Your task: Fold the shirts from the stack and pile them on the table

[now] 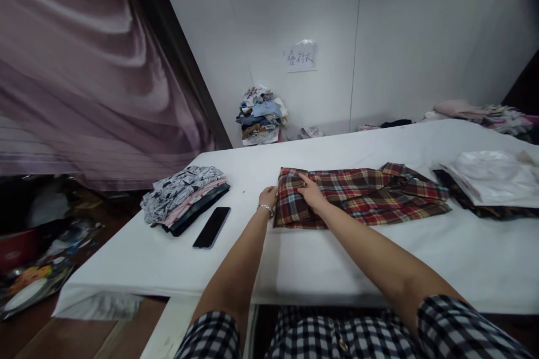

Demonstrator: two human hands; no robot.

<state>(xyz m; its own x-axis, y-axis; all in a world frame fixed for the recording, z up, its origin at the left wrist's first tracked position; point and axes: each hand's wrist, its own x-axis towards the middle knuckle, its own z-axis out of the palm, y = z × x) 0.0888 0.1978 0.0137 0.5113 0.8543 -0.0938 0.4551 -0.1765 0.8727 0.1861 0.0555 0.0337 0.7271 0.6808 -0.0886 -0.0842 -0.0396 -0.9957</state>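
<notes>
Left hand (268,197): resting at the left edge of the plaid shirt (357,193), fingers curled against the fold; gripping or merely touching, impossible to tell (a bracelet showing at the wrist).
Right hand (312,193): lying flat on top of the shirt's left end, fingers spread narrow and pressing down, holding nothing.
Plaid shirt: lying on the white table (337,258), near its middle, stretching lengthwise to the right, left end folded over into a neat block, right end looser with the collar rumpled.
Phone (211,227): lying face up and dark on the table, left of the left hand, well apart from the shirt.
Folded stack (183,198): sitting just beside the phone at the table's left corner (patterned grey cloth on top, pink and dark layers showing below).
White garment (492,176): lying at the table's right, on top of a darker cloth, near the shirt's right end but not touching it.
Clothes heap (261,115): piling up against the far wall, beyond the table.
Paper sign (301,57): hanging on the wall above the heap, writing too small for reading.
Curtain (84,67): draping at the left, purple-grey.
</notes>
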